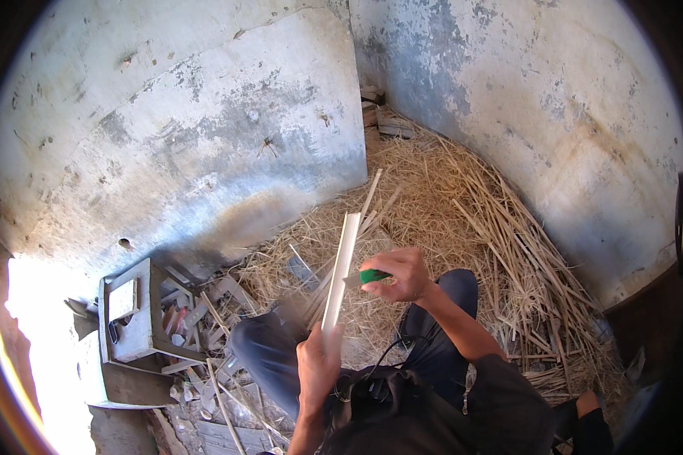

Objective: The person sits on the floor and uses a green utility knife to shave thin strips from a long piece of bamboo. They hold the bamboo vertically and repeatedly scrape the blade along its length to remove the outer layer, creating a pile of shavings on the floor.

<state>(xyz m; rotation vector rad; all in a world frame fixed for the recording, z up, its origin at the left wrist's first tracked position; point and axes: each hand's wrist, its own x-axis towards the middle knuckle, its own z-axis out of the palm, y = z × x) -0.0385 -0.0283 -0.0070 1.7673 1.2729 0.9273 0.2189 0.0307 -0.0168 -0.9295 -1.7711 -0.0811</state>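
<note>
My left hand [319, 359] is closed around the lower end of a pale, channel-shaped length of split bamboo [342, 262], which slants up and away from me. In my right hand [404, 273] is a knife [371, 276] with a green handle, the fingers wrapped round it. Its short blade points left and meets the right edge of the bamboo near the middle. Between my bent knees, the bamboo is held above shavings and straw-like scraps [417, 205]. Several thin strips [372, 193] lie just beyond its far end.
Long thin sticks [516, 250] are heaped along the right wall [524, 114]. At the left stands a worn wooden stool [140, 334] with small things on it. Wood scraps [235, 292] litter the floor beside it. A peeling panel [228, 129] rises ahead.
</note>
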